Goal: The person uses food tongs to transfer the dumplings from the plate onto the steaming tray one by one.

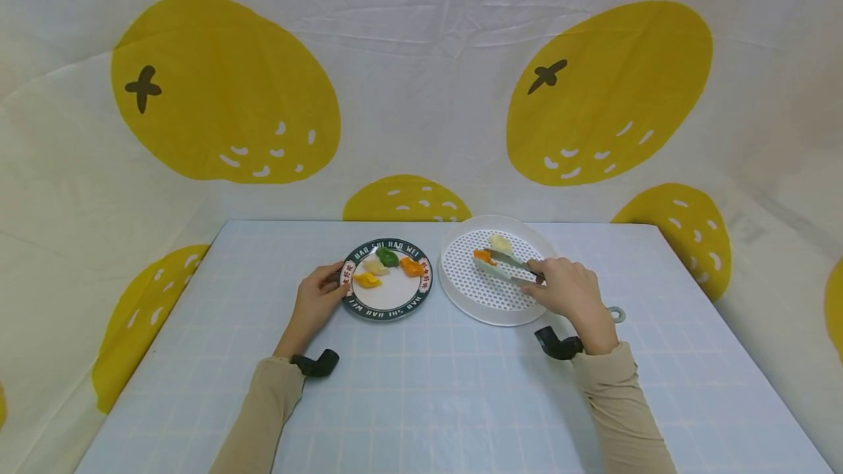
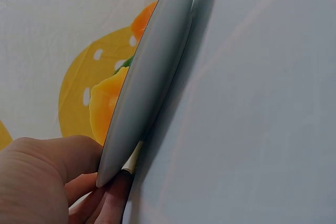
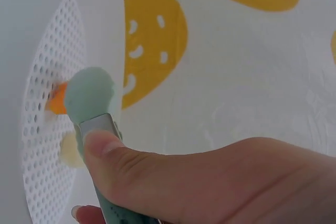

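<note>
My left hand grips the near-left rim of a round plate with a dark green lettered border, thumb on top and fingers beneath. In the left wrist view the plate appears edge-on. On it sit a green dumpling, a cream one, a yellow dumpling and an orange dumpling. My right hand holds pale green tongs, their tips around another orange dumpling low inside a white perforated steamer tray. A cream dumpling lies behind it in the tray.
Plate and tray stand side by side on a light blue checked tabletop. A white cloth with yellow fruit prints hangs behind and at both sides. The tongs' ring end sticks out beyond my right wrist.
</note>
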Action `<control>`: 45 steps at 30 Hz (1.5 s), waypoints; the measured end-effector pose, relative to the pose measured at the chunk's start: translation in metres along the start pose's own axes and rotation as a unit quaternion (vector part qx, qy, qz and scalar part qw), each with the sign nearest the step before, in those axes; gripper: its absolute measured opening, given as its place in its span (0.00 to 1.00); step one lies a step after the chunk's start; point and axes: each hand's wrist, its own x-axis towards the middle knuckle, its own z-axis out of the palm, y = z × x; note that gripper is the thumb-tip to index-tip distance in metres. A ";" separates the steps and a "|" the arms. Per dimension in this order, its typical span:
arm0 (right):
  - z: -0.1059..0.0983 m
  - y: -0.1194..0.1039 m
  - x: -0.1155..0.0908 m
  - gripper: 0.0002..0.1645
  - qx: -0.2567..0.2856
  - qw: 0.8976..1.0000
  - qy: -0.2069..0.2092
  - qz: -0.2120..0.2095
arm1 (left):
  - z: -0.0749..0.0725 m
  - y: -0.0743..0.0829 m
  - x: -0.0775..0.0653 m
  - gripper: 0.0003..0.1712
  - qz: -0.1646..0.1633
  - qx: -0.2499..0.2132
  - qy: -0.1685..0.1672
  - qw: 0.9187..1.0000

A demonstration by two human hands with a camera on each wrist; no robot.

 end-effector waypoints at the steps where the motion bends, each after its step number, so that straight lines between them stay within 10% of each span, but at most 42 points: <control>1: -0.001 0.000 0.000 0.30 0.001 1.000 0.002 0.000 | 0.000 0.000 0.000 0.30 0.002 0.000 0.000 1.000; 45: 0.041 -0.076 -0.006 0.29 0.003 0.983 0.110 -0.148 | 0.001 0.000 0.002 0.30 -0.017 -0.003 0.001 1.000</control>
